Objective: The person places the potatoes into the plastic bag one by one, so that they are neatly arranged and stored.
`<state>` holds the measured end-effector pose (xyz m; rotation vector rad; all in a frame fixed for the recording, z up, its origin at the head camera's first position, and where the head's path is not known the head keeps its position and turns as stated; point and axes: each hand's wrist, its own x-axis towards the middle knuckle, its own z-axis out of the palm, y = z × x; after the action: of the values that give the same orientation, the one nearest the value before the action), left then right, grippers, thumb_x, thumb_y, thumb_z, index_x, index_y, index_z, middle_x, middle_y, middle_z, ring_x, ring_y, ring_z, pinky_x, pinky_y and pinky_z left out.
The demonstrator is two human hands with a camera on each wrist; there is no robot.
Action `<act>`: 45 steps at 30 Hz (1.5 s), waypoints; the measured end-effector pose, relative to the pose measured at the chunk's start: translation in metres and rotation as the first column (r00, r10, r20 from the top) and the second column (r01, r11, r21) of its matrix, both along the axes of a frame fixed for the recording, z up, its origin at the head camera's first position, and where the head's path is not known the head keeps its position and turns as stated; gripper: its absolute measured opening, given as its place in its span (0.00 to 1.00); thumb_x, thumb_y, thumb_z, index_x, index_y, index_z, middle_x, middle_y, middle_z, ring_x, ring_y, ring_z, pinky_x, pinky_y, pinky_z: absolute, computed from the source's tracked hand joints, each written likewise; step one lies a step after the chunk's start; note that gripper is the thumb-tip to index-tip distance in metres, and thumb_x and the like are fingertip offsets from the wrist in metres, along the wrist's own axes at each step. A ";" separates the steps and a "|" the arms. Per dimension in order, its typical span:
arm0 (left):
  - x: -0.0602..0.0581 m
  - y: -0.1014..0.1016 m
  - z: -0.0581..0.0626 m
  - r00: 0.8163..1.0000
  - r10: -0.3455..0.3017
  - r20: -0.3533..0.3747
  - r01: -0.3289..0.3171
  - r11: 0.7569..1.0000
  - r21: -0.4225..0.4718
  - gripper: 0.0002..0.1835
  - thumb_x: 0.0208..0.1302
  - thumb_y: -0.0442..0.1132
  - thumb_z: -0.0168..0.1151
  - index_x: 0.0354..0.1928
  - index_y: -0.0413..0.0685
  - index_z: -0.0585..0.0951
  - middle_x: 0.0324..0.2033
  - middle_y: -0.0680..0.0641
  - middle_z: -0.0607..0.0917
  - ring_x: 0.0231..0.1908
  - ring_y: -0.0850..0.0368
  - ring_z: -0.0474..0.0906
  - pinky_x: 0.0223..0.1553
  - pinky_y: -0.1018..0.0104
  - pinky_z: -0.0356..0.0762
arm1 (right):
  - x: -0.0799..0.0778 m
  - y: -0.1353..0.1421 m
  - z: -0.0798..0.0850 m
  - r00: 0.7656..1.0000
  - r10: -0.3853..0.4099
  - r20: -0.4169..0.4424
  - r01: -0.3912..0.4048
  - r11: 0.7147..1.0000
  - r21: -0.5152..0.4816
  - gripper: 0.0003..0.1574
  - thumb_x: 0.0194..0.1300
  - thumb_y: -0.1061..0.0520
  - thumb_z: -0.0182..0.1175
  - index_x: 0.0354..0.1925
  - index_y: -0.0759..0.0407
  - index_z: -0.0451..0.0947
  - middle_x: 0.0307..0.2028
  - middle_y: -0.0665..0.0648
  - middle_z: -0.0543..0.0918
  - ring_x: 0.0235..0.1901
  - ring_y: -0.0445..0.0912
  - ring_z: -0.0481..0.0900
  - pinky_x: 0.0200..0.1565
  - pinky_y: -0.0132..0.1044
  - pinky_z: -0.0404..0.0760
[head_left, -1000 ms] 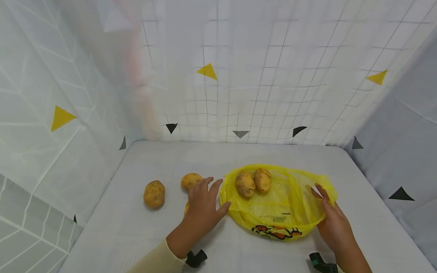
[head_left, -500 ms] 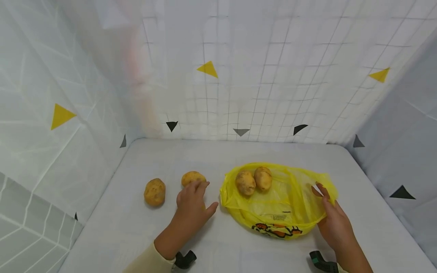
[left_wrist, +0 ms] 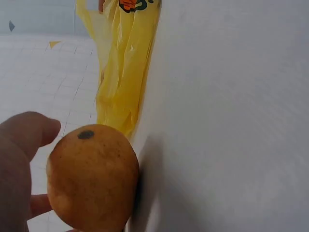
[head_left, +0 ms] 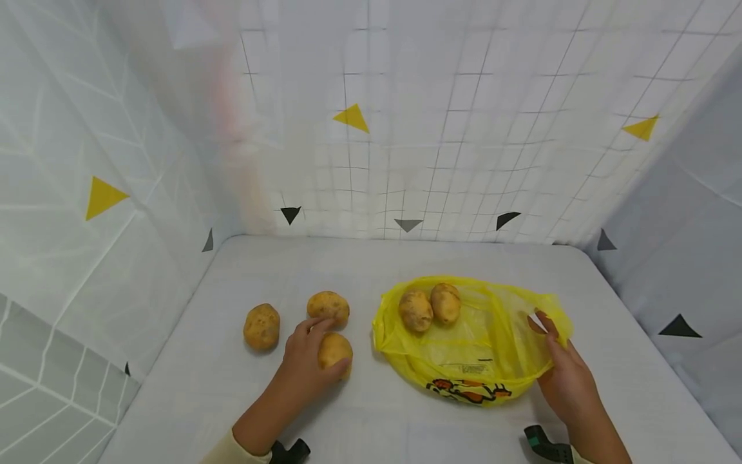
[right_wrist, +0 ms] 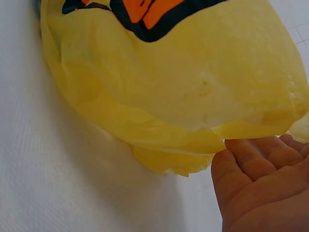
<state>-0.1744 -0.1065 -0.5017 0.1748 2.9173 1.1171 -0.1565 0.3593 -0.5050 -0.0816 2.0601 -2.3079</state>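
Observation:
In the head view my left hand [head_left: 307,354] is cupped at the left side of a potato [head_left: 335,353], fingers past its far side and thumb near its front. The left wrist view shows a small gap between thumb and potato [left_wrist: 94,179], which sits on the table. My right hand [head_left: 570,383] pinches the right rim of a yellow plastic bag [head_left: 464,354], its fingers [right_wrist: 244,157] at the bag's edge. The bag lies with its mouth wide, and two potatoes, one left [head_left: 416,311] and one right [head_left: 446,304], rest in it.
A second loose potato [head_left: 328,307] lies just behind the left hand, and a third potato [head_left: 262,327] farther left. The white table [head_left: 406,432] is bounded by pale sheet walls [head_left: 435,129] at the back and sides. Dark wrist devices [head_left: 547,446] sit on both wrists.
My left hand has drawn back leftward and toward me from the bag's left rim, uncovering the near potato and coming round it. The right hand and bag stay in place.

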 end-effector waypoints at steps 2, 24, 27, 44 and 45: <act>0.002 -0.005 -0.002 1.000 -0.009 0.014 0.008 1.000 0.025 0.44 0.60 0.57 0.78 0.76 0.64 0.68 0.75 0.44 0.63 0.74 0.36 0.60 0.68 0.33 0.68 | 0.001 0.000 -0.001 1.000 0.008 -0.004 -0.008 1.000 0.003 0.37 0.86 0.39 0.32 0.85 0.38 0.40 0.85 0.46 0.43 0.77 0.28 0.48 0.61 0.15 0.68; 0.010 -0.020 -0.013 0.975 -0.199 0.098 0.193 0.978 0.074 0.78 0.37 0.56 0.91 0.83 0.77 0.41 0.84 0.53 0.40 0.82 0.37 0.44 0.73 0.26 0.54 | 0.002 -0.001 0.002 1.000 -0.006 0.023 0.005 1.000 0.009 0.37 0.86 0.38 0.33 0.85 0.36 0.41 0.85 0.46 0.44 0.78 0.30 0.47 0.62 0.16 0.67; 0.010 -0.021 -0.013 0.973 -0.210 0.096 0.203 0.976 0.074 0.76 0.41 0.55 0.89 0.84 0.76 0.41 0.84 0.52 0.44 0.82 0.39 0.47 0.74 0.28 0.55 | 0.003 -0.001 0.002 1.000 0.003 0.016 -0.004 1.000 0.010 0.37 0.86 0.38 0.33 0.85 0.36 0.41 0.85 0.47 0.45 0.77 0.29 0.48 0.62 0.16 0.68; 0.005 -0.019 -0.014 0.981 -0.166 0.104 0.160 0.985 0.065 0.56 0.52 0.52 0.84 0.80 0.61 0.61 0.78 0.51 0.63 0.75 0.47 0.63 0.72 0.38 0.65 | 0.003 -0.001 0.004 1.000 0.024 0.004 -0.024 0.999 -0.027 0.37 0.86 0.40 0.33 0.85 0.38 0.40 0.85 0.47 0.45 0.71 0.23 0.58 0.60 0.16 0.70; 0.005 -0.018 -0.014 0.982 -0.163 0.099 0.157 0.985 0.068 0.56 0.53 0.52 0.84 0.80 0.60 0.61 0.77 0.51 0.64 0.75 0.47 0.63 0.72 0.38 0.65 | 0.002 -0.001 0.004 1.000 0.022 0.004 -0.022 0.999 -0.027 0.37 0.86 0.39 0.34 0.85 0.38 0.40 0.85 0.47 0.45 0.71 0.23 0.58 0.60 0.16 0.70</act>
<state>-0.1692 -0.1247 -0.5157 0.3357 2.7252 1.1516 -0.1544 0.3587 -0.5011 -0.0999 2.0155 -2.3217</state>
